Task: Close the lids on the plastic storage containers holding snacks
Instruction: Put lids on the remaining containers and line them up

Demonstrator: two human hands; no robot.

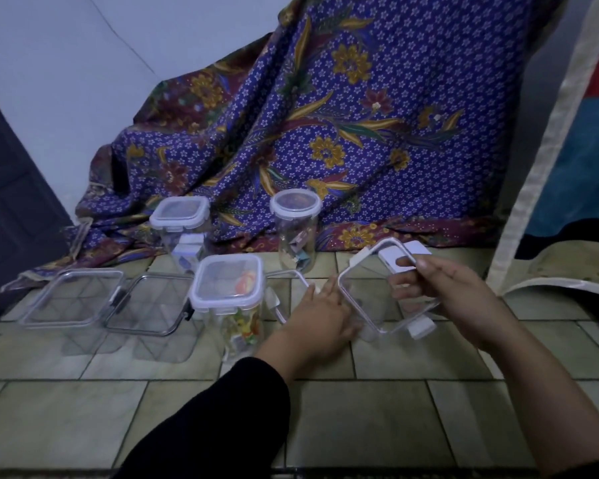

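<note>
My right hand [450, 299] holds a square clear lid [363, 288] with white clips, tilted in the air just right of an open clear container [303, 279]. My left hand [320, 316] grips that container's near side, and the hand and the lid hide most of it. To its left, a lid with a white rim sits on a square container [227, 285] of colourful snacks. Behind stand a lidded square container [180, 212] and a lidded round jar [295, 205] with wrapped snacks inside.
Two clear square containers [73, 299] [149, 305] sit side by side at the left on the tiled floor [360, 426]. A purple patterned cloth [325, 133] hangs behind. A dark door [11, 202] is at far left, and a mat edge [567, 281] lies at the right.
</note>
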